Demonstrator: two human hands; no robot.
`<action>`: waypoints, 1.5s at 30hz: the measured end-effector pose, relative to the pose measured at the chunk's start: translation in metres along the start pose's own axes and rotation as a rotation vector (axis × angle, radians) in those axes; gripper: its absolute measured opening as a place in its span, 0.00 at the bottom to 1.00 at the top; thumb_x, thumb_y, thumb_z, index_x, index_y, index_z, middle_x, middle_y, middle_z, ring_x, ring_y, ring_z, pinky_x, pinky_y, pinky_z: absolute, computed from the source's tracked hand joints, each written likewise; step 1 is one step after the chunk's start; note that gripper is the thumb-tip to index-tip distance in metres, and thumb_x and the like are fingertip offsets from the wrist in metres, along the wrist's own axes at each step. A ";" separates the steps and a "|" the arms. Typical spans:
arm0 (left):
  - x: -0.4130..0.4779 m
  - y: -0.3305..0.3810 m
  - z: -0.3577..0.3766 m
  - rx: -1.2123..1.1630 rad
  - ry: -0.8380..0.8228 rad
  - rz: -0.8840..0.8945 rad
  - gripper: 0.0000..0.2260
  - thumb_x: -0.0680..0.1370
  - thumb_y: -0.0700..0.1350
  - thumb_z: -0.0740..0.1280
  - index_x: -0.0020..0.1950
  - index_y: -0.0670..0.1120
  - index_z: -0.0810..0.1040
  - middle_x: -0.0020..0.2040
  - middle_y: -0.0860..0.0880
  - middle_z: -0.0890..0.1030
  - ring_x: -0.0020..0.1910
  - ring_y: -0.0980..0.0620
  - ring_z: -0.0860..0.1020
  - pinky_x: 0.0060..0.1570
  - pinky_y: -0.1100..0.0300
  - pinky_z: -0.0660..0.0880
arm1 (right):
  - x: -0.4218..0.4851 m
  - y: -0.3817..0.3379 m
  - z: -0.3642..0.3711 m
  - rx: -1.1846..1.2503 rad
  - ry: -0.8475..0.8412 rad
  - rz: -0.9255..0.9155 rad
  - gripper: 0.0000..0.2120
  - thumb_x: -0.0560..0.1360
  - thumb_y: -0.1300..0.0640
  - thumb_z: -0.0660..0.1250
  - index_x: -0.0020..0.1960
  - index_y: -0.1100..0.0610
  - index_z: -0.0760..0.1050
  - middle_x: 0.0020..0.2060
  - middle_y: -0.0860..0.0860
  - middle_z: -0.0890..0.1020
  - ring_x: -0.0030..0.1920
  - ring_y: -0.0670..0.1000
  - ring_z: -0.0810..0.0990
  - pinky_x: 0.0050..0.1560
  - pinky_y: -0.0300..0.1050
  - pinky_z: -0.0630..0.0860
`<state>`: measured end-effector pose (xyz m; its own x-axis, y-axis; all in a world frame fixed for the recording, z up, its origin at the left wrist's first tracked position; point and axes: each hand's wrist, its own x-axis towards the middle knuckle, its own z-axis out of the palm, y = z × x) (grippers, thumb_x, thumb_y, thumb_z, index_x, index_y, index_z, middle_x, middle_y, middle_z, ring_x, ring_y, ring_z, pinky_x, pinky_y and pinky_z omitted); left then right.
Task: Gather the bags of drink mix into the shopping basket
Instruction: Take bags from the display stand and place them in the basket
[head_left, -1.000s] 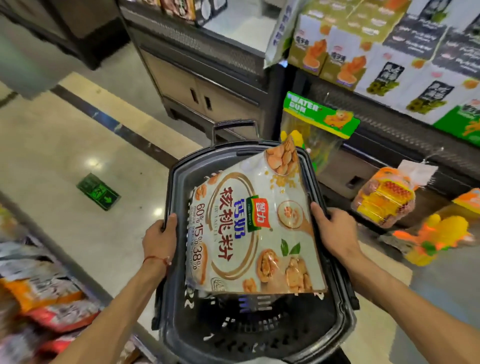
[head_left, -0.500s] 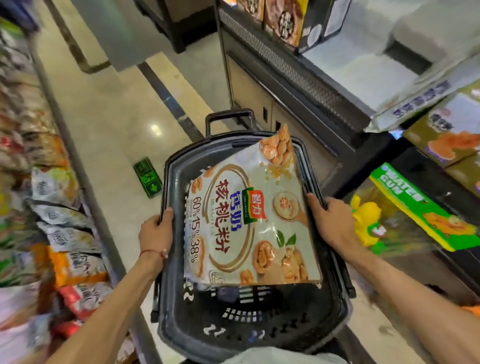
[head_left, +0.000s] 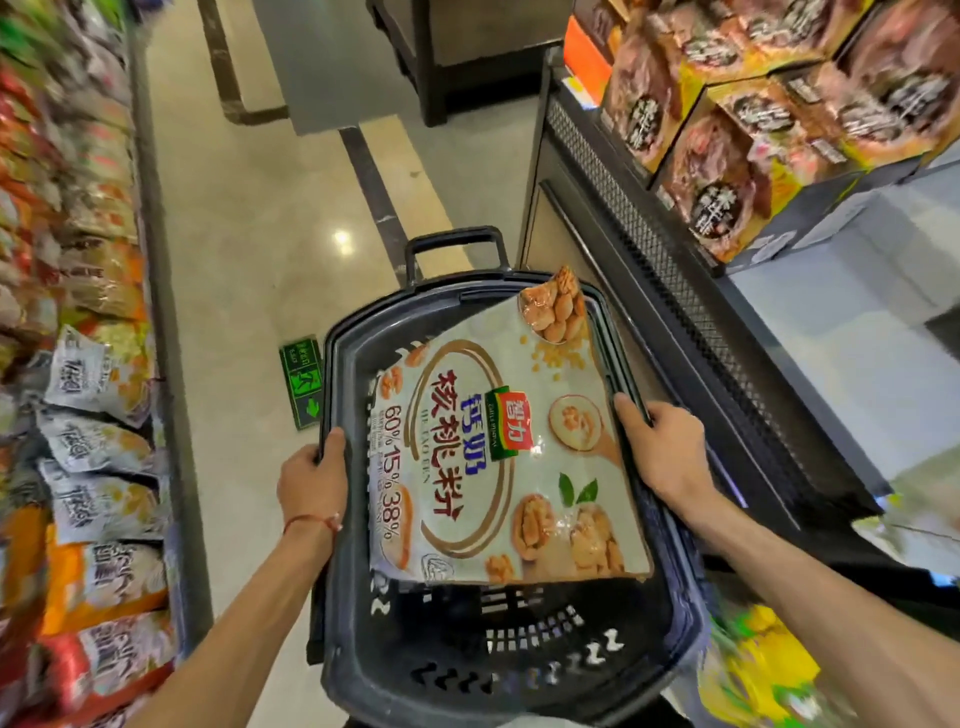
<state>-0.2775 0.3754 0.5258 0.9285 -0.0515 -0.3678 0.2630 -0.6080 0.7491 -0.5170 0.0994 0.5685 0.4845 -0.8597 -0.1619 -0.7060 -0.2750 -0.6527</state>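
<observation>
The person held the shopping basket (head_left: 340, 358) out in front, low in the middle of the frame, with both hands on it. The left hand (head_left: 314, 480) was wrapped over the basket's left rim, thumb on top and fingers curled down the outside. The right hand (head_left: 660, 457) gripped the right rim in the same way, its thumb lying just beside the bag's edge. Whether the thumb touched the bag could not be told. One large bag of drink mix (head_left: 498, 447), pale and printed with walnuts, lay face up inside the basket. It sat tilted, with its upper right corner propped on the far right rim and its lower edge sunk toward the slotted floor of the basket. Anything under it was hidden. The basket's pull handle (head_left: 454, 244) stood up at the far end, over the glossy floor (head_left: 249, 234). Down the left edge of the frame ran a shelf (head_left: 161, 364) stacked with more bags (head_left: 98, 467), much of it blurred. Boxed goods (head_left: 727, 130) filled the display at the upper right. The step in hand looked like carrying the loaded basket along the aisle between picks, since neither hand was free to take anything. The next move would probably call for setting the basket down or shifting it to one hand. The freed hand could then reach to the left shelf for another bag, laid flat so the tilted one did not slide out.
</observation>
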 end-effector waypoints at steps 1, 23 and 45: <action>0.015 0.011 0.005 -0.005 0.002 -0.005 0.22 0.81 0.57 0.63 0.33 0.44 0.70 0.32 0.42 0.72 0.34 0.44 0.70 0.37 0.53 0.65 | 0.019 -0.006 0.005 -0.018 0.002 -0.022 0.29 0.83 0.44 0.64 0.27 0.54 0.64 0.22 0.49 0.69 0.26 0.51 0.69 0.29 0.48 0.62; 0.295 0.148 0.127 0.083 0.134 -0.186 0.21 0.85 0.56 0.54 0.46 0.41 0.75 0.48 0.41 0.78 0.48 0.41 0.74 0.51 0.51 0.70 | 0.388 -0.120 0.145 -0.064 -0.147 -0.055 0.27 0.83 0.43 0.63 0.31 0.55 0.61 0.25 0.50 0.67 0.27 0.52 0.66 0.32 0.52 0.59; 0.518 -0.024 0.350 0.287 -0.092 -0.295 0.22 0.85 0.55 0.54 0.48 0.38 0.75 0.50 0.36 0.78 0.54 0.35 0.76 0.53 0.47 0.70 | 0.555 0.053 0.396 -0.297 -0.416 0.197 0.35 0.84 0.36 0.53 0.71 0.67 0.72 0.62 0.67 0.80 0.64 0.68 0.78 0.60 0.56 0.75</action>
<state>0.1056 0.0866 0.1243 0.7935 0.0958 -0.6010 0.4188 -0.8025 0.4250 -0.0808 -0.2218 0.1512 0.4495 -0.6805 -0.5787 -0.8902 -0.2877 -0.3532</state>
